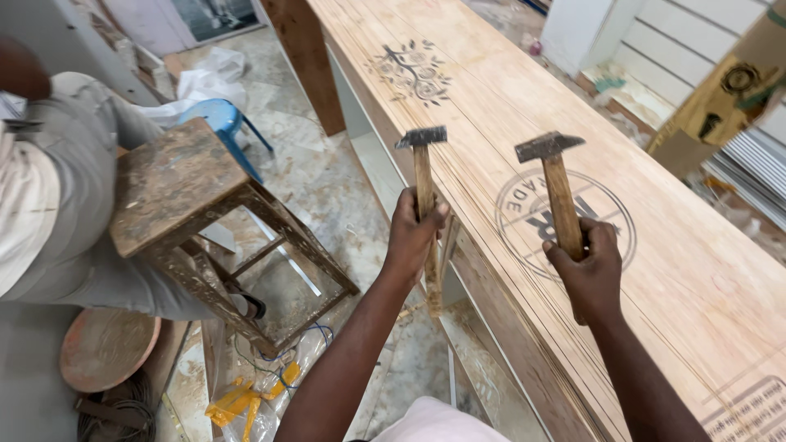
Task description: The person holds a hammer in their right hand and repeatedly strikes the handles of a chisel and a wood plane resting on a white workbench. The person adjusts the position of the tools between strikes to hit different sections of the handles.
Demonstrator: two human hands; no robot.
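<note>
While we hold two hammers upright over the plywood bench [491,90], each shows a dark steel head on a plain wooden handle. Our left hand [412,233] grips the left hammer [422,168] at the bench's near edge, fingers [434,219] wrapped tight around the handle at mid-length. Our right hand [591,270] grips the right hammer [557,184] above the round stamp [512,209] printed on the bench, fingers closed around the lower handle. We judge both tools top-heavy, rigid and not fragile; the bare wood should give a dry, sure hold. A hold lower on the handle gives more swing, a higher one more control. A worn wooden stool [176,184] stands left of the bench.
</note>
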